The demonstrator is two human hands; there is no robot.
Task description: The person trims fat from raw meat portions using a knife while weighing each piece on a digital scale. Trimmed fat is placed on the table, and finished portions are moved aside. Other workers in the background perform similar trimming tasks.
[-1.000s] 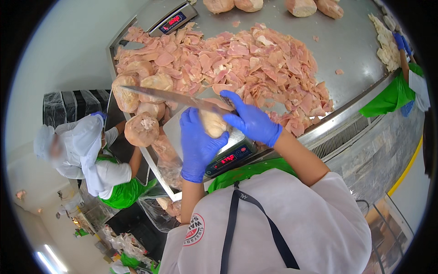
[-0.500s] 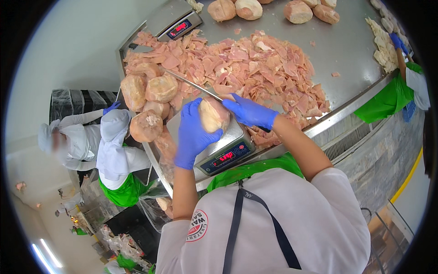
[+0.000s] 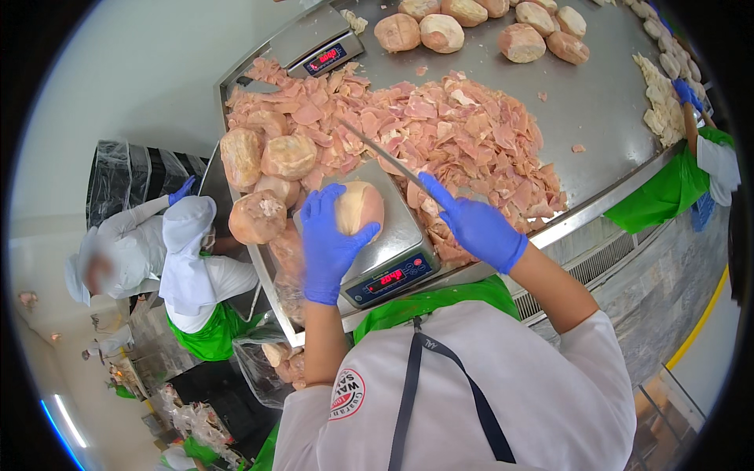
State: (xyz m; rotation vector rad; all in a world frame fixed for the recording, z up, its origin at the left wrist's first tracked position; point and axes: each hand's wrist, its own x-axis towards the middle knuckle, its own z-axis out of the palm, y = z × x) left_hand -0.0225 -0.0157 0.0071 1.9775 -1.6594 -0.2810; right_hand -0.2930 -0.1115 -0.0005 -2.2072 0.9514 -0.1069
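My left hand point(image 3: 326, 247), in a blue glove, grips the left side of a rounded, pale pink piece of meat point(image 3: 363, 208). That piece rests on the steel plate of a scale point(image 3: 399, 245) with a lit red display. In my gloved right hand point(image 3: 481, 229) is a long knife point(image 3: 381, 151), held by its handle, which the fingers mostly hide. Its blade points up and left over a heap of thin pink meat slices point(image 3: 471, 125), apart from the held piece. Several more rounded meat pieces point(image 3: 289, 157) sit left of the scale.
A second scale point(image 3: 322, 59) stands at the table's far left. More rounded meat pieces point(image 3: 522, 43) lie at the back of the steel table point(image 3: 605, 74). One person point(image 3: 188, 259) and another work at left; a co-worker's gloved hand point(image 3: 687, 94) is at right, near pale trimmings point(image 3: 656, 94).
The knife has come away from the meat, moving right with my right hand. My left hand still grips the piece on the scale. The whole view has shifted slightly.
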